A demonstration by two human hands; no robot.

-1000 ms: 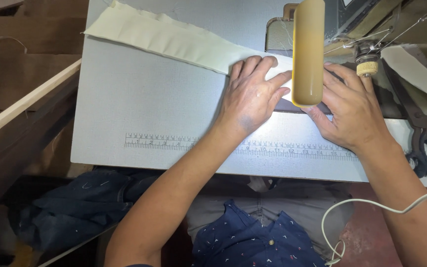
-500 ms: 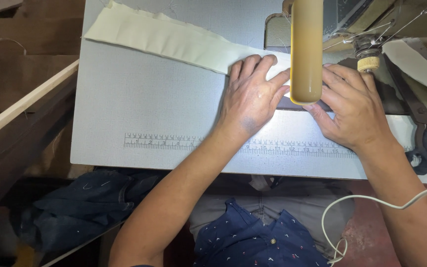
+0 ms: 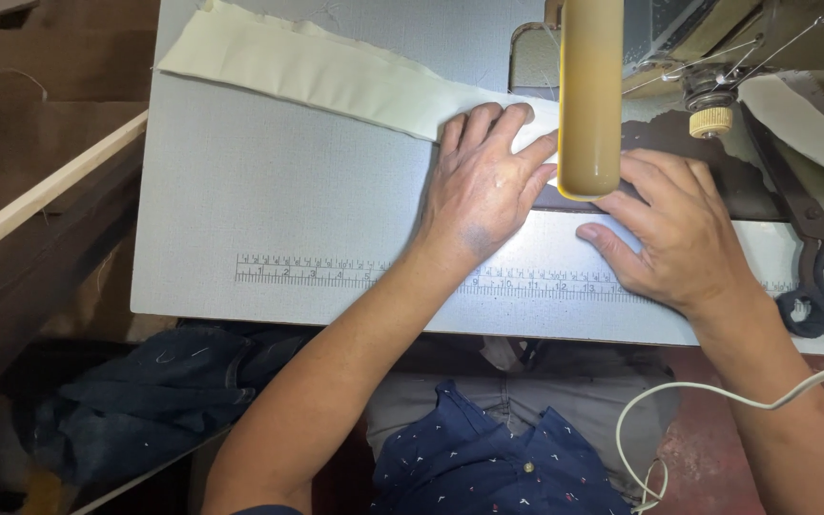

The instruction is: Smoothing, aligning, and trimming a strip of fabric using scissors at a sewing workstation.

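Note:
A long strip of cream fabric (image 3: 317,72) runs from the table's far left toward the sewing machine head (image 3: 590,95). My left hand (image 3: 484,181) lies flat on the strip's near end, fingers spread, right beside the machine head. My right hand (image 3: 674,229) presses flat on the table just right of the head, fingers pointing left under it. The needle area is hidden behind the machine head.
The grey sewing table (image 3: 269,200) has a printed ruler (image 3: 336,274) along its front edge. Dark scissors (image 3: 813,257) lie at the right. Another cream strip (image 3: 803,124) lies behind them. A white cable (image 3: 717,391) loops below. A wooden frame (image 3: 40,191) stands left.
Both hands have stayed on the fabric by the machine head; the left hand's fingers have crept slightly toward the machine.

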